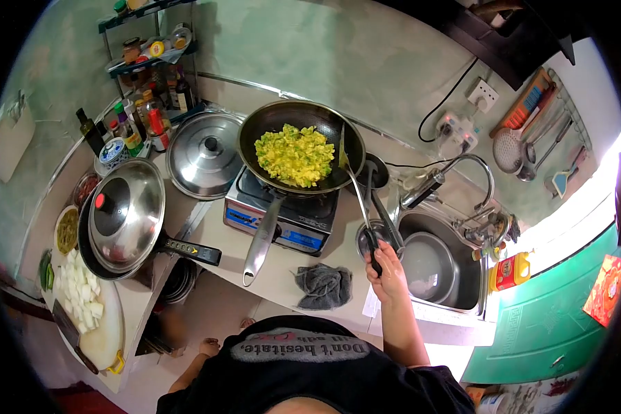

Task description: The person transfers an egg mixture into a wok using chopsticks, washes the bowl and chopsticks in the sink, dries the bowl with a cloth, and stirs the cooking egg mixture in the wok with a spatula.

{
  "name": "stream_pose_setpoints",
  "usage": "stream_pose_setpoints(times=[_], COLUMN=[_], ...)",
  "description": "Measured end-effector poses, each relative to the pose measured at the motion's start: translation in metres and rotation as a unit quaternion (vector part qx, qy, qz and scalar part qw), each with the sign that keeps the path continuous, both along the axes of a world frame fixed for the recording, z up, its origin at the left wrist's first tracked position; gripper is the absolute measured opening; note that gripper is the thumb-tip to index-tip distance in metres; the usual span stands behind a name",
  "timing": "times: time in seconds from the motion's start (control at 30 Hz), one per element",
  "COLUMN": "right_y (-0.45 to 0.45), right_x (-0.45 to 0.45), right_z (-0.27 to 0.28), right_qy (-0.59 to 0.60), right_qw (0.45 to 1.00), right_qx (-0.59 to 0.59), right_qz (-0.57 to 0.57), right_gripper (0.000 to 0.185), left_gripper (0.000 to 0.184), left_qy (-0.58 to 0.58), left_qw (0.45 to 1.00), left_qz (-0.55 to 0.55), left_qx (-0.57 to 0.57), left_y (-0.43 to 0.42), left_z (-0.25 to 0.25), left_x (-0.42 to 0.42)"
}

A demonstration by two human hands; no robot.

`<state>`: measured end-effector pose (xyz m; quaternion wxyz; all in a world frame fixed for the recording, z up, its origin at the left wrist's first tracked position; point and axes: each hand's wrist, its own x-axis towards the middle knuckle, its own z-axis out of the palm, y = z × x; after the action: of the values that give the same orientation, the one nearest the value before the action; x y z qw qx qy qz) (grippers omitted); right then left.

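My right hand point(388, 272) is closed round the black handle of a spatula point(357, 188). The spatula's blade rests against the right inner wall of a dark wok point(245, 148). Yellow scrambled egg with green pieces point(294, 156) lies in the bottom of the wok, which sits on a portable gas stove point(276, 215). The wok's long metal handle point(262, 241) points toward me. My left hand point(210, 346) is low beside my shirt, away from the cookware; its fingers are too small and partly hidden to make out.
A lidded pan point(127, 217) and a cutting board point(107, 345) with chopped white pieces and a cleaver point(72, 334) are at left. A loose lid point(210, 155) lies behind. A grey cloth point(324, 286) lies in front; a sink point(472, 297) with a basin point(428, 265) is right.
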<state>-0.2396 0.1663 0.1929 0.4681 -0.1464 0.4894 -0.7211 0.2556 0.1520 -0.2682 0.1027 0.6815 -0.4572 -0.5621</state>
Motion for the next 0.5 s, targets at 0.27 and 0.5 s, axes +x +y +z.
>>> stream_pose_setpoints(times=[0.27, 0.5], right_y=[0.0, -0.001], right_x=[0.0, 0.004], right_z=[-0.002, -0.001], right_qy=[0.014, 0.009], right_qw=[1.0, 1.0], right_qx=[0.006, 0.01], right_qz=[0.007, 0.004], right_gripper=[0.023, 0.023], left_gripper=[0.016, 0.016], left_qy=[0.087, -0.049], left_qw=[0.994, 0.997], left_qz=[0.045, -0.056], left_qx=[0.055, 0.002], left_y=[0.006, 0.006], left_z=[-0.026, 0.012], left_x=[0.01, -0.004])
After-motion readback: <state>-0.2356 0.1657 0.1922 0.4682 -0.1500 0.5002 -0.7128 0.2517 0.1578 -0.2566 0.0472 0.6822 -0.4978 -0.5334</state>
